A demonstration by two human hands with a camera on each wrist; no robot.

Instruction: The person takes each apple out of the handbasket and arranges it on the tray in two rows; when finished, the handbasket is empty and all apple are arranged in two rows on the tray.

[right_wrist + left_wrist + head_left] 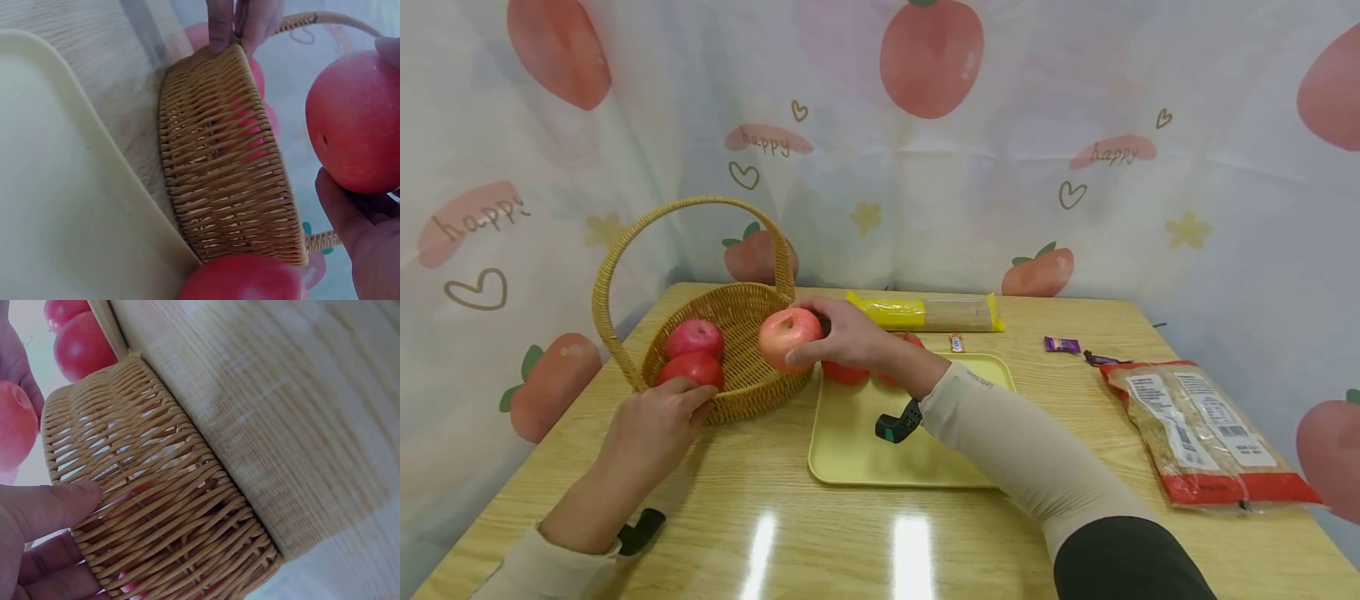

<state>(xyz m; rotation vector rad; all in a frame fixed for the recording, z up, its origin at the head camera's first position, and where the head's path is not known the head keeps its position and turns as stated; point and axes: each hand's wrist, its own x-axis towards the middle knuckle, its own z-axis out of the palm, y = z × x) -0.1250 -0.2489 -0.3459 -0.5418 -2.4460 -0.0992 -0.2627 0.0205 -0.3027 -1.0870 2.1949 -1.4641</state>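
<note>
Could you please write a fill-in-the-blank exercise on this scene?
The right hand holds a round pinkish-red apple; the left hand grips the ____ of the woven tan wicker basket.
Inside the basket lie ____ round reddish fruits.
In the head view, the red-ended plastic bag lies ____ of the yellow rectangular tray.
Missing words: rim; two; right.

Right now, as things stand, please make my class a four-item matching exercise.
Things
1. Arch-handled tan wicker basket
2. Round pinkish-red apple
3. Rectangular pale-yellow tray
4. Clear plastic bag with red ends

Places or states
A. Beneath the right forearm
B. Near the right edge of the wooden table
C. Gripped at the rim by the left hand
D. Held by the right hand

Pairs: 1-C, 2-D, 3-A, 4-B
</note>
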